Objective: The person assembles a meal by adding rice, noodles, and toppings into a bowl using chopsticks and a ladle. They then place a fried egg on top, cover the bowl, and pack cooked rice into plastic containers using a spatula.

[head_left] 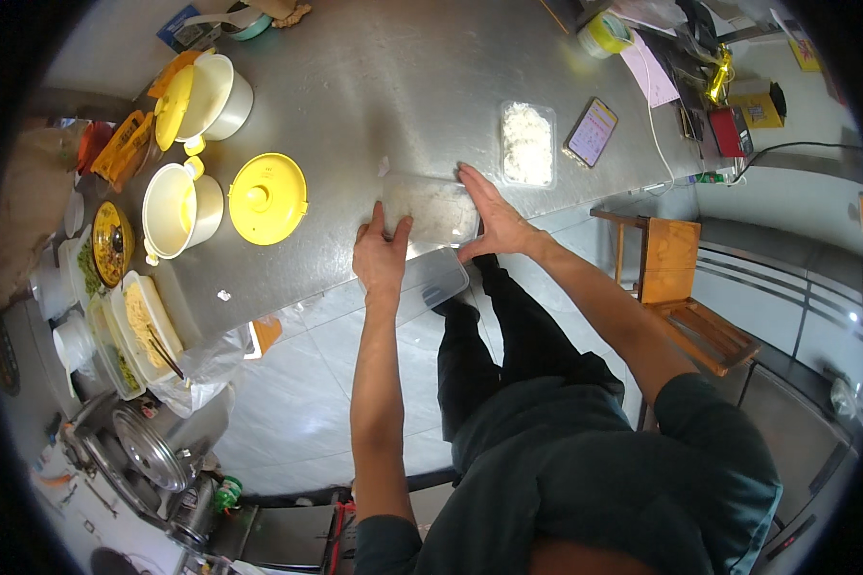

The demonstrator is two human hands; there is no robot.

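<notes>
At the counter's front edge lies a clear plastic container, so see-through that the steel shows through it. My left hand holds its left side, index finger stretched forward and thumb near the front wall. My right hand spans the right side, fingers along the far corner and thumb at the near one. A second clear plastic piece, a lid or another box, juts out over the floor below it; I cannot tell whether the two are joined. Just beyond my right hand sits a clear box of white, rice-like food.
On the steel counter, two cream pots and a yellow lid stand left, near trays of food with chopsticks. A phone, tape roll and white cable are right. A wooden chair stands beyond my right arm.
</notes>
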